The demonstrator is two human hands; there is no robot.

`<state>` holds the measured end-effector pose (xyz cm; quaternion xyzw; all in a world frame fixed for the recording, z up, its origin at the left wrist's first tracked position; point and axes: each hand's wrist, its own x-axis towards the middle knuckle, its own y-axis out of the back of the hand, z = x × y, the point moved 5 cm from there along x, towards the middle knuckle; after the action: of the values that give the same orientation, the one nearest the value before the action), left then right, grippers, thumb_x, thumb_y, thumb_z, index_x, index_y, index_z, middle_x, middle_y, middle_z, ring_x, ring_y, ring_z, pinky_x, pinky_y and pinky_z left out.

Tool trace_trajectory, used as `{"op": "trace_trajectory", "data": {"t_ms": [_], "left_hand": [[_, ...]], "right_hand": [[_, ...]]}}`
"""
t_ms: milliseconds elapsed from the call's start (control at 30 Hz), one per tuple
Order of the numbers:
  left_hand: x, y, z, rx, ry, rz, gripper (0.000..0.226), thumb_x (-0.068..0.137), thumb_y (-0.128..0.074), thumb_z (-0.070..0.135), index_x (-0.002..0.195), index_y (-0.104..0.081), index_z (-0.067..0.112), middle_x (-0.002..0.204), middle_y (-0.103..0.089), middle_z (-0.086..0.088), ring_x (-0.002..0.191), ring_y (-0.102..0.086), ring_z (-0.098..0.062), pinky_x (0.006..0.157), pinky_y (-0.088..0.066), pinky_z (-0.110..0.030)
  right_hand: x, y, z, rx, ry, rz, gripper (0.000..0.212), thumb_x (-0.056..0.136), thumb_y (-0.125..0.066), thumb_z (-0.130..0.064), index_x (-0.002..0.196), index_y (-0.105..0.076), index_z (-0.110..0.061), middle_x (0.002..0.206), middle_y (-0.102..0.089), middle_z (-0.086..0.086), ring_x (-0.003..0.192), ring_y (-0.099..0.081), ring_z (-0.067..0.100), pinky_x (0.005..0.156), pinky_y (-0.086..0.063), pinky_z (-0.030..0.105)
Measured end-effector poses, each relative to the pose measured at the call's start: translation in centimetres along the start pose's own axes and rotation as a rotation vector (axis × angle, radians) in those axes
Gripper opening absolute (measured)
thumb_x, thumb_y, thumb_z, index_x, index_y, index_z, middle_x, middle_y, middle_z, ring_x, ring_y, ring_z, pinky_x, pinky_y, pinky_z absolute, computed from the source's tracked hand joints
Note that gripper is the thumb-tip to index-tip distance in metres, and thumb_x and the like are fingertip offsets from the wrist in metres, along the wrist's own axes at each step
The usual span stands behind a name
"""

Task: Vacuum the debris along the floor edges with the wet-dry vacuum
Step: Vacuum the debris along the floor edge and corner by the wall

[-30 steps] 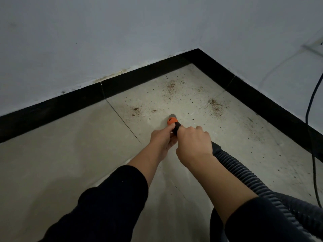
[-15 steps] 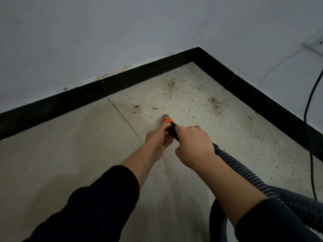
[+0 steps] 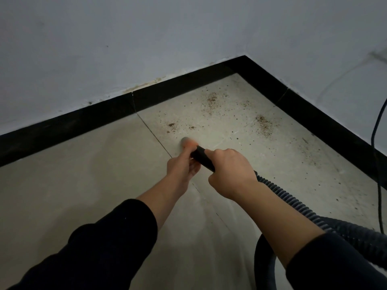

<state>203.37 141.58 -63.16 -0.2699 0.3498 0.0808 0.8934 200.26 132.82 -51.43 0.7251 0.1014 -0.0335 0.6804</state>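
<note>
The ribbed hose [image 3: 293,203] runs from your lower right into your right hand [image 3: 231,174], whose grip is curled round the black wand [image 3: 202,156]. Just ahead, your left hand [image 3: 183,168] closes its grip on the same wand, right behind the blurred orange nozzle [image 3: 188,144] held low over the floor [image 3: 83,174]. Beyond the nozzle, apart from it, brown debris [image 3: 211,100] lies scattered toward the corner's black baseboard [image 3: 178,88].

Ribbed, seemingly plastic hose [image 3: 293,197]; matt floor [image 3: 83,185]
</note>
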Motion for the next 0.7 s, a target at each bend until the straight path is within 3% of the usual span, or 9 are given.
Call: {"op": "trace_trajectory", "data": {"t_ms": [700], "left_hand": [[-1.0,2.4,1.1,-0.007,-0.047,0.129,0.030,0.084,-0.073,0.021,0.103,-0.066,-0.001,0.095,-0.071,-0.015,0.087,-0.070,-0.021,0.066,-0.055,-0.023]], "right_hand": [[0.4,-1.0,-1.2,0.074,0.067,-0.004,0.045,0.079,-0.050,-0.006,0.120,-0.054,-0.024,0.068,-0.042,-0.003,0.070,-0.044,0.022,0.049,-0.027,0.025]]}}
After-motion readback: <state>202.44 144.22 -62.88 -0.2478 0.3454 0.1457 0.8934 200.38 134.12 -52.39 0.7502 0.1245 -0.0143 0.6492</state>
